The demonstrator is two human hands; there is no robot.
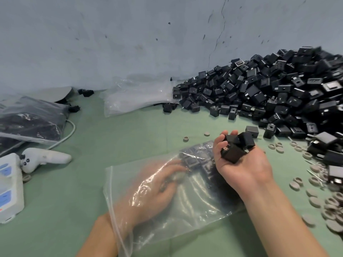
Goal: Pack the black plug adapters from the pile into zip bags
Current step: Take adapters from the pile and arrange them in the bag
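adapters (234,151) sit cupped in the right hand (241,165), fingers curled round them, at the far end of the bag (194,210). left hand (154,188) lies flat inside; its mouth faces near left. pile (269,93) far right.

The green surface (130,130) carries a pile of black adapters (269,93) at right, grey rings (315,199) beside it, a clear zip bag (204,206) in front, a white controller (46,158) left.
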